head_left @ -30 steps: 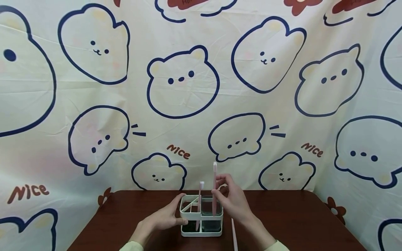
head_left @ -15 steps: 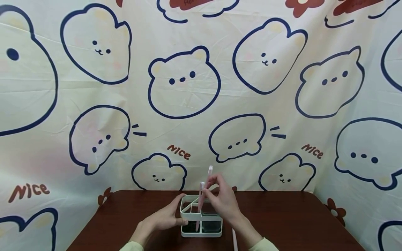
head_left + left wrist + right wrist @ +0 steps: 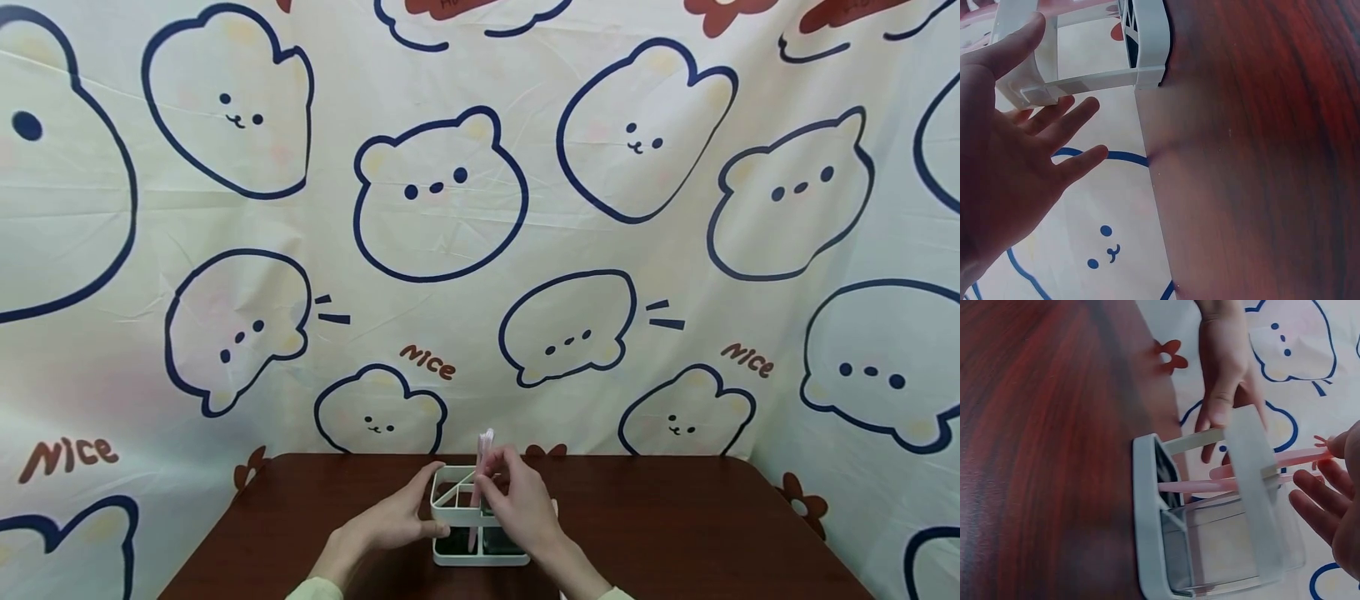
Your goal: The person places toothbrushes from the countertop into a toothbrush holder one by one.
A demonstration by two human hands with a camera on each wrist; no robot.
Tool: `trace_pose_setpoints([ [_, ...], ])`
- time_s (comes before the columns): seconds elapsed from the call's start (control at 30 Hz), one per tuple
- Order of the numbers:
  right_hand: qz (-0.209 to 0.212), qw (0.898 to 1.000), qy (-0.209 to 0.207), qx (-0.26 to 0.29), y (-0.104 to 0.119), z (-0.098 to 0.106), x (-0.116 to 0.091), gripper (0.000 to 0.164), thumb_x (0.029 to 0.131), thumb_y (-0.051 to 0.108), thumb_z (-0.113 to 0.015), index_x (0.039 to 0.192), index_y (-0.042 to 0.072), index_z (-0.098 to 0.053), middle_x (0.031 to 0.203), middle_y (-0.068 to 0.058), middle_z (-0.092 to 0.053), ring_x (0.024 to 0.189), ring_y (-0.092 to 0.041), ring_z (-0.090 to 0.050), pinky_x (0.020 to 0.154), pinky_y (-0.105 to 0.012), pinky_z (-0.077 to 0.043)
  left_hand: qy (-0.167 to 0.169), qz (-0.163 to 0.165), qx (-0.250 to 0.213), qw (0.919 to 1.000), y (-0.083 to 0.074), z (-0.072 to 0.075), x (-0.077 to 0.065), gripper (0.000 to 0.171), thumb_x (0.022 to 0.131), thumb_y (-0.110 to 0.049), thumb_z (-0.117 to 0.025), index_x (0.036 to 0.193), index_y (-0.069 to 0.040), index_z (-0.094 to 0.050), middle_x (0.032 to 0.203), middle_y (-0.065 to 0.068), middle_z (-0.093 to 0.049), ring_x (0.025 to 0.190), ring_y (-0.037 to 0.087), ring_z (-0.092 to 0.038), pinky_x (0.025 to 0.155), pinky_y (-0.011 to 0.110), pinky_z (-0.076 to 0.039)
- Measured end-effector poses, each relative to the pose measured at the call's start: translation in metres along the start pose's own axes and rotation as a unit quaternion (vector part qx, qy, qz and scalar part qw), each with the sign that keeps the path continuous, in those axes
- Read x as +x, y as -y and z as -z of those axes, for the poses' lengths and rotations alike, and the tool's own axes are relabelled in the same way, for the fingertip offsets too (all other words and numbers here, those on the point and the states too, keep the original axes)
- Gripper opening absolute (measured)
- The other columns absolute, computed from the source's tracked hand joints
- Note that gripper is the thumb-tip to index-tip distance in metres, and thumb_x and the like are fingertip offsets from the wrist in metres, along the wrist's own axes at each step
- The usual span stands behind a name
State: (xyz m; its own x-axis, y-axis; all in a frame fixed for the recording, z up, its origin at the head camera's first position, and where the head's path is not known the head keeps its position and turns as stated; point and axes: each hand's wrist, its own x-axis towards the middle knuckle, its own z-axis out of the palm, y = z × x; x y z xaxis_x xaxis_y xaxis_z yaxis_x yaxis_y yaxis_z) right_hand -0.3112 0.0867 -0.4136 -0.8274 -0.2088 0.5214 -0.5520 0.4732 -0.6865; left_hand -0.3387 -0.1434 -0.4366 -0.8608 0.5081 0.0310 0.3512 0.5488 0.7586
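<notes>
- The toothbrush I hold [image 3: 1300,456] is now inside the white holder [image 3: 1254,506], in the left half, near the middle divider. One second ago it stood higher, over the right half with the clear cup [image 3: 1222,544]; half a second ago it was already leaning to the left.
- Its head now is low, just beside the head of the other toothbrush [image 3: 1197,486]. For the work, I judge this means the putting-in is well advanced but not complete: in the right wrist view its lower end looks apart from the base, and I have not released it.
- My right hand [image 3: 517,500] pinches this toothbrush near its upper part, with thumb and fingertips.
- My left hand [image 3: 393,517] holds the upper frame of the holder at its left side, the thumb in front and the fingers behind.
- About containers: the left half has a slanted divider and contains both pink toothbrushes; the exact small section I cannot tell. The clear cup fills the right half, and its inside is partly hidden by my hand.
- The holder stands upright on the brown table [image 3: 675,525], before the printed cloth [image 3: 525,233].
</notes>
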Motion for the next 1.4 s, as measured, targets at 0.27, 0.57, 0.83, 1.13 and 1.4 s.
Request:
trace_pose_setpoints([
  [0.27,-0.025,0.999,0.007,-0.046,-0.008,-0.009,-0.006,0.013,0.091,0.019,-0.071,0.099,0.022,-0.06,0.09,0.011,-0.066,0.082,-0.001,-0.059,0.073,-0.021,-0.05,0.002,-0.004,0.001,1.0,-0.001,0.0,0.001,0.09,0.085,-0.035,-0.077,0.152,-0.014,-0.022,0.15,0.016,-0.038,0.132,0.033,-0.042,0.109,0.069,-0.029],
  [0.57,0.012,0.991,-0.035,-0.129,-0.013,-0.015,-0.011,0.014,0.085,0.021,-0.075,0.09,0.024,-0.063,0.085,0.013,-0.06,0.081,-0.006,-0.048,0.072,-0.024,-0.041,0.002,0.004,0.006,1.0,-0.004,0.001,0.001,0.091,0.085,-0.034,-0.077,0.153,-0.012,-0.02,0.151,0.018,-0.037,0.132,0.033,-0.043,0.109,0.069,-0.03],
  [0.83,0.028,0.987,-0.054,-0.146,-0.016,-0.006,-0.016,0.019,0.084,0.026,-0.079,0.098,0.022,-0.066,0.094,0.011,-0.061,0.088,-0.008,-0.047,0.078,-0.029,-0.045,0.004,0.004,0.003,1.0,-0.004,0.001,0.0,0.091,0.086,-0.035,-0.077,0.153,-0.014,-0.02,0.151,0.019,-0.038,0.131,0.034,-0.044,0.108,0.07,-0.03],
  [1.13,-0.01,0.993,-0.062,-0.099,-0.019,0.013,-0.021,0.02,0.085,0.02,-0.078,0.102,0.02,-0.067,0.094,0.012,-0.059,0.088,-0.01,-0.045,0.076,-0.024,-0.043,-0.001,0.014,0.013,0.9998,-0.004,0.003,-0.002,0.093,0.085,-0.035,-0.078,0.154,-0.014,-0.019,0.151,0.018,-0.039,0.131,0.034,-0.044,0.107,0.069,-0.031],
  [1.4,-0.039,0.995,-0.071,-0.05,-0.032,0.024,-0.031,0.014,0.088,0.02,-0.075,0.1,0.02,-0.068,0.093,0.012,-0.06,0.089,-0.016,-0.05,0.076,-0.029,-0.046,-0.003,0.016,0.014,0.9998,-0.003,0.001,-0.002,0.095,0.085,-0.037,-0.078,0.154,-0.012,-0.018,0.154,0.019,-0.035,0.135,0.035,-0.042,0.109,0.069,-0.03],
])
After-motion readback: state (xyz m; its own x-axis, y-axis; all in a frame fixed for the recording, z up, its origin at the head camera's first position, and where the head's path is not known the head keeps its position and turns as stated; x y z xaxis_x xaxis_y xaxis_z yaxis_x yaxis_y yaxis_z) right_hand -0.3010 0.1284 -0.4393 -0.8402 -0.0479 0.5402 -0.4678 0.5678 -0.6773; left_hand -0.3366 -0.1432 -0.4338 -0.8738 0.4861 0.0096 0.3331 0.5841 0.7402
